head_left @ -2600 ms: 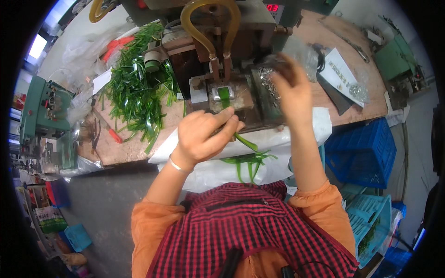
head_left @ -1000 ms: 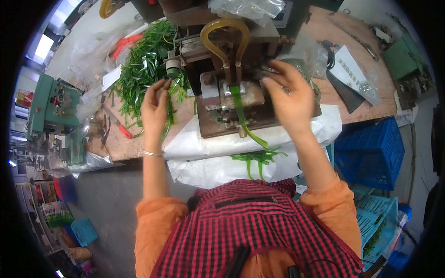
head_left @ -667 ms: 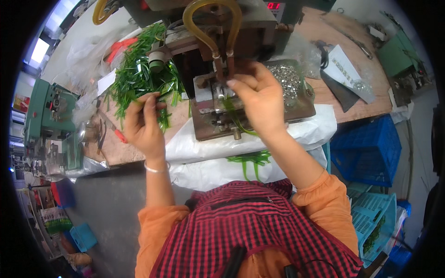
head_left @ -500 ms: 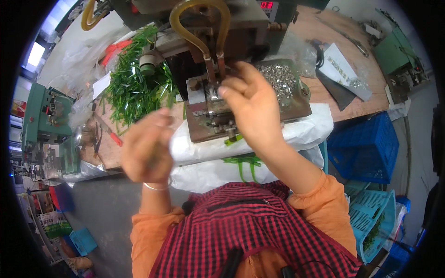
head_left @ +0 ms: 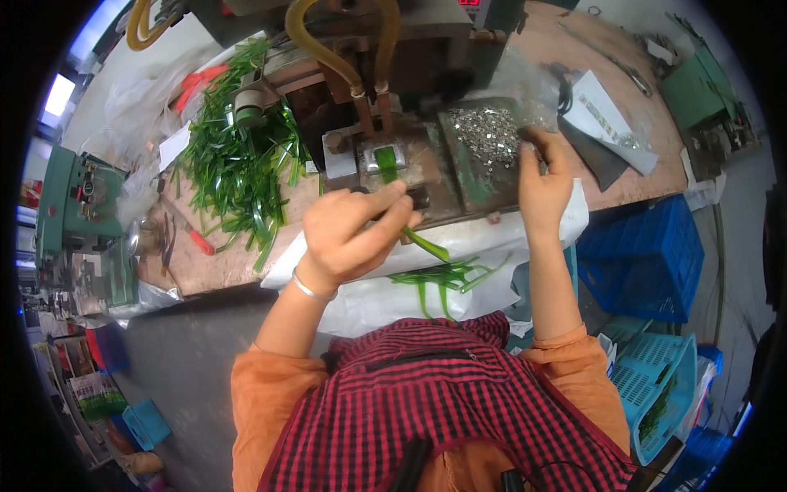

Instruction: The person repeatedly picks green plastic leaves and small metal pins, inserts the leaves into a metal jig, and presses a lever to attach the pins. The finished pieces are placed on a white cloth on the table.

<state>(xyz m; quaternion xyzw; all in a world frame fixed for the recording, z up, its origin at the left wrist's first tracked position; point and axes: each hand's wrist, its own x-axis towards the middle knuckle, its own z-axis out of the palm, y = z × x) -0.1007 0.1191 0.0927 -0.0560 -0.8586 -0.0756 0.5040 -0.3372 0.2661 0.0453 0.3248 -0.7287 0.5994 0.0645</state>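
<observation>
My left hand (head_left: 354, 234) pinches a green plastic strip (head_left: 426, 244) in front of the machine. The strip's far end lies on a small metal plate below two copper-coloured electrodes (head_left: 374, 115), and its near end trails toward me. At the right rim of a tray (head_left: 484, 195) is my right hand (head_left: 547, 184), its thumb and fingers curled together next to many small shiny metal pieces (head_left: 492, 141). Whatever sits between those right fingertips is too small to make out. A large heap of green strips (head_left: 234, 156) lies left of the machine.
A white sheet (head_left: 344, 299) hangs over the table's front edge, with several green strips (head_left: 443, 277) on it. Yellow tubing (head_left: 328, 57) loops over the machine. A red-handled tool (head_left: 199, 241) lies at left. Blue crates (head_left: 643, 258) stand to the right below the table.
My right hand has moved from below the electrodes to the metal pieces at right. My left hand has come rightward from beside the heap, and a green strip now lies under the electrodes.
</observation>
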